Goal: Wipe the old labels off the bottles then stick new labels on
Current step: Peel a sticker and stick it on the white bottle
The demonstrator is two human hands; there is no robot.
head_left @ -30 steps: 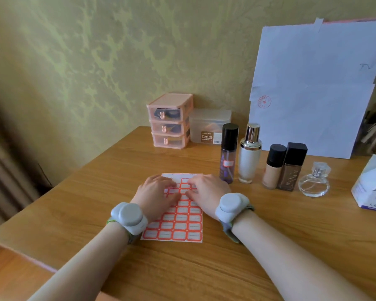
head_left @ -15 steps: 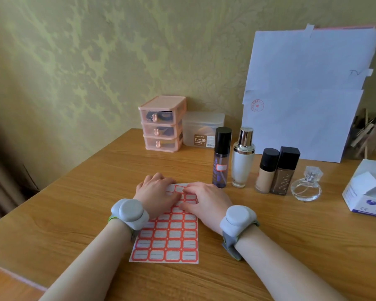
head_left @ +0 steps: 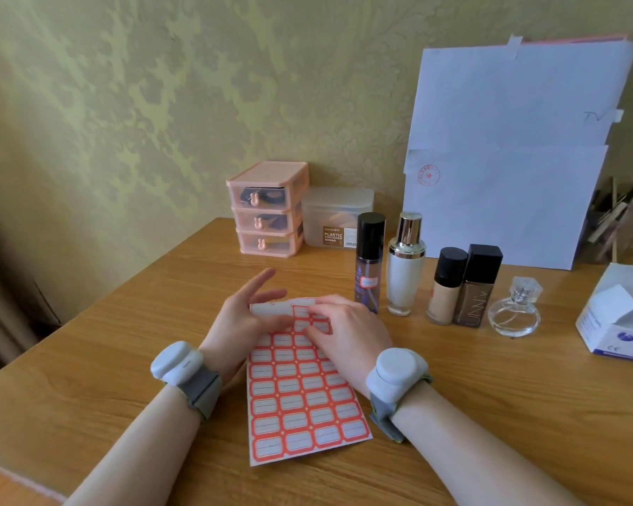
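Nearest me, the sheet of red-bordered labels (head_left: pixel 300 396) lies on the wooden table (head_left: pixel 490 414), its near edge flat and its far end curled up off the wood. My left hand (head_left: pixel 242 319) grips that raised far end from the left, thumb on the sheet and the other fingers spread loose above it. My right hand (head_left: pixel 348 330) rests on the top rows, fingertips bunched and pinching at one label there; I cannot tell whether it has come free. Just past my right hand stands the row of bottles: a dark spray bottle (head_left: pixel 369 262) with a small red-bordered label on it, a white pump bottle (head_left: pixel 404 264), a beige foundation bottle (head_left: pixel 446 286), a brown square bottle (head_left: pixel 477 286) and a clear perfume bottle (head_left: pixel 515 308). At the right edge sits a white box (head_left: pixel 622 315). Against the wall are pink mini drawers (head_left: pixel 269 210) and a plastic container (head_left: pixel 338 222).
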